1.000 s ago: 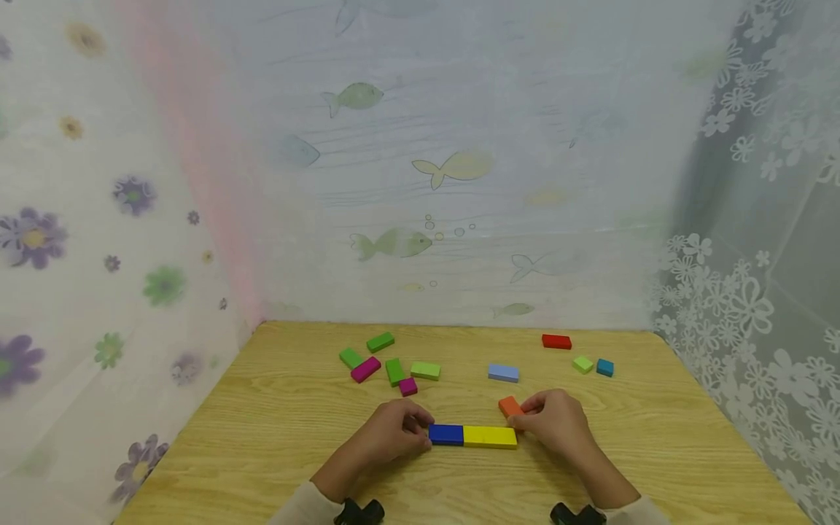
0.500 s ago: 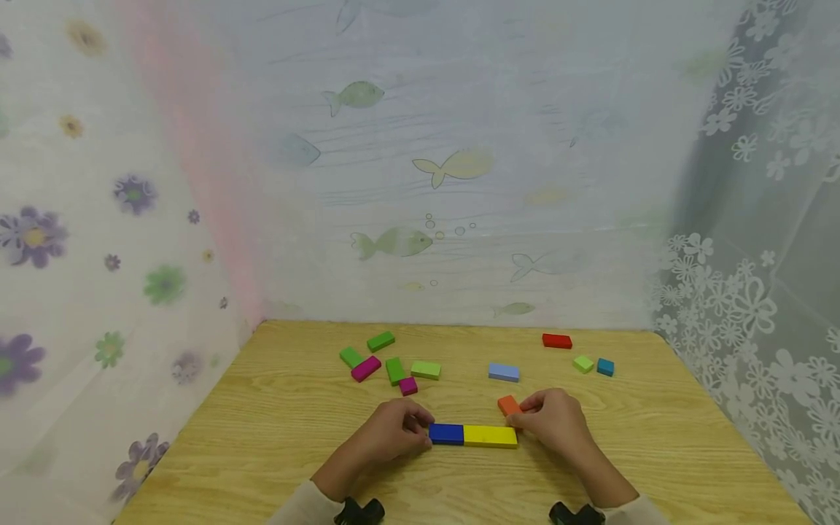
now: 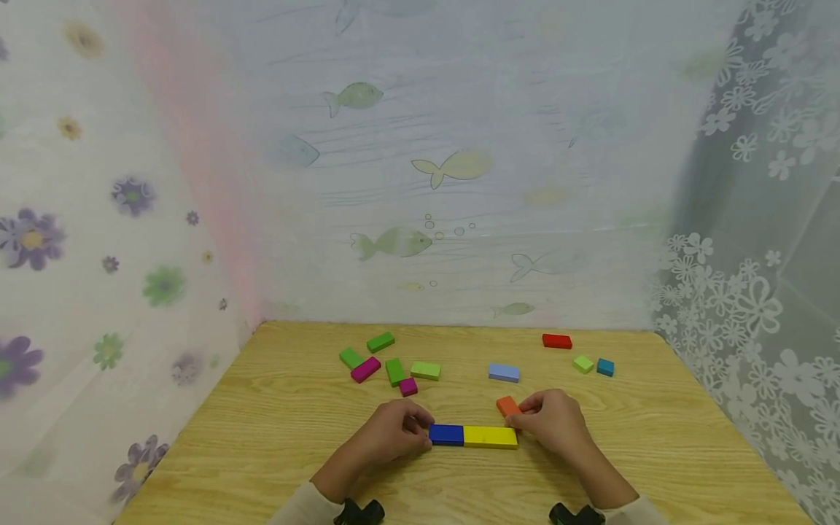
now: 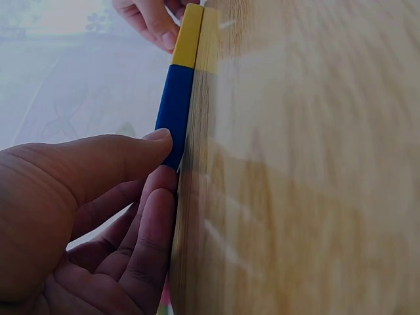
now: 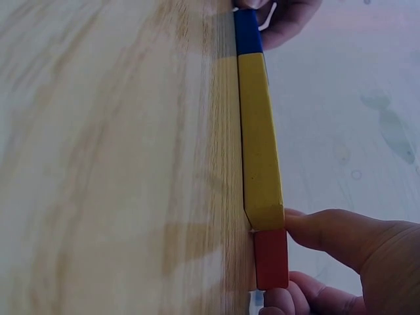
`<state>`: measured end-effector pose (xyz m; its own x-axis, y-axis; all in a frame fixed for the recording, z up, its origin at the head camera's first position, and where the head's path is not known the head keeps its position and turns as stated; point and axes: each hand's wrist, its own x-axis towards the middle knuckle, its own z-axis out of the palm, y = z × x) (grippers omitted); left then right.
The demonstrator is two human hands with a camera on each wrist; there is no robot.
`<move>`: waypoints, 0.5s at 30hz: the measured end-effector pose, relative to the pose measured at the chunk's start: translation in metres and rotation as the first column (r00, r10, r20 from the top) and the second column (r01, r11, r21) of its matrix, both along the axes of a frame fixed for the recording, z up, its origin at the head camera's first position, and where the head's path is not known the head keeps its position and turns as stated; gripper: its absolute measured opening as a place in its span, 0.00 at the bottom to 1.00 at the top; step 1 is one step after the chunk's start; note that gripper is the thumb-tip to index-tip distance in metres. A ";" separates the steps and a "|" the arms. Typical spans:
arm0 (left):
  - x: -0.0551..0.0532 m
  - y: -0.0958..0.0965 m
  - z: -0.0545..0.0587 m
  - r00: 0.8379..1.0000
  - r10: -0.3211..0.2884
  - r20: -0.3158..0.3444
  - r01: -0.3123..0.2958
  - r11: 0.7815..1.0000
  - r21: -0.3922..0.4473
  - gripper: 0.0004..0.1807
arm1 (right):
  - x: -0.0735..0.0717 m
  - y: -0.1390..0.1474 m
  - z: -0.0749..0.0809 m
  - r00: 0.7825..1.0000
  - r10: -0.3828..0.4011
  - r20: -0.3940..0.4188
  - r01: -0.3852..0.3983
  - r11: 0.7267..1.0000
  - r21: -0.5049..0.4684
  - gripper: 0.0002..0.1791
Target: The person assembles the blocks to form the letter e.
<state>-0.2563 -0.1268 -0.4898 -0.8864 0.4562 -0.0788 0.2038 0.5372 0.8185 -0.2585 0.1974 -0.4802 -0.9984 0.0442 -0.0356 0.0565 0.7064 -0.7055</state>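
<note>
A blue block (image 3: 446,435) and a longer yellow block (image 3: 490,437) lie end to end on the wooden table. My left hand (image 3: 399,428) pinches the blue block's left end; in the left wrist view the thumb (image 4: 156,146) lies on it with curled fingers by its end. Beyond the yellow block's right end, my right hand (image 3: 554,424) grips an orange block (image 3: 508,406) set at a slant, its lower part covered by the fingers. The right wrist view shows this orange block (image 5: 271,259), redder there, right beside the yellow block's end.
Behind the left hand lie several green blocks (image 3: 394,372), a magenta block (image 3: 366,369) and a small magenta one (image 3: 408,386). Farther right are a light blue block (image 3: 504,372), a red block (image 3: 556,341), a lime block (image 3: 582,364) and a teal block (image 3: 605,367). Patterned sheets (image 3: 459,262) border the table.
The orange block and the right fingertips have shifted very slightly left. The left hand, the blue block and the yellow block stay where they were.
</note>
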 end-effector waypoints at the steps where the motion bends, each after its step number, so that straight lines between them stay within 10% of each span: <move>1: 0.000 0.000 0.000 1.000 0.000 0.001 0.000 1.000 0.000 0.12 | 0.000 0.000 0.000 1.000 0.000 -0.001 0.000 1.000 0.001 0.20; 15: -0.003 -0.001 -0.001 1.000 -0.014 -0.018 0.014 1.000 0.011 0.12 | -0.001 -0.001 0.000 1.000 -0.004 0.010 0.004 1.000 0.008 0.21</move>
